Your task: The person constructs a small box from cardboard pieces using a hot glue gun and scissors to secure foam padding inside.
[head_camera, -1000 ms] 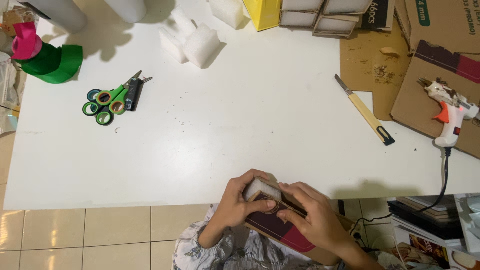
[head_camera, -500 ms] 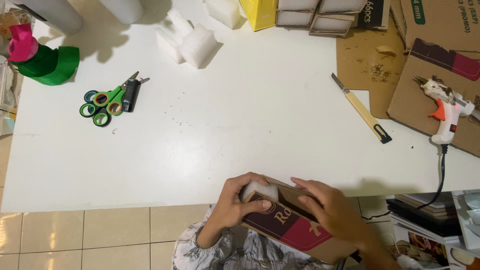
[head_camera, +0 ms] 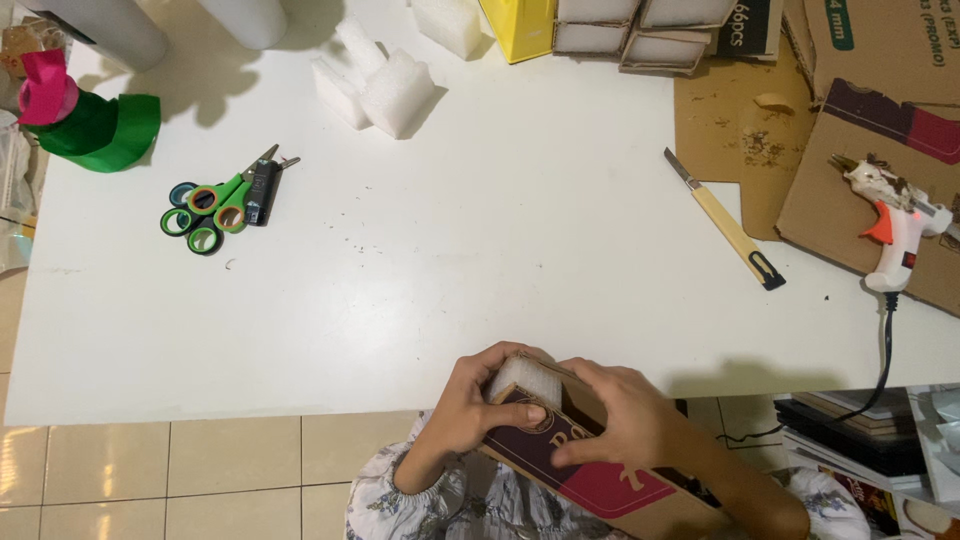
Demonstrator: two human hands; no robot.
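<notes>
- Both hands sit at the near edge of the white bench [head_camera: 480, 280]: the left hand [head_camera: 470, 405] grips the end of a printed cardboard box [head_camera: 590, 470], thumb on its dark face; the right hand [head_camera: 625, 425] presses closed over its top.
- A white foam block [head_camera: 525, 378] shows at the box's upper end, between the hands.
- Scissors [head_camera: 215, 205] lie well apart, far left; foam pieces [head_camera: 385, 85] sit at the back.
- A yellow craft knife [head_camera: 727, 222] and a glue gun [head_camera: 890, 225] on cardboard sheets [head_camera: 850, 190] lie to the right.
- The bench's middle stretch is bare.
</notes>
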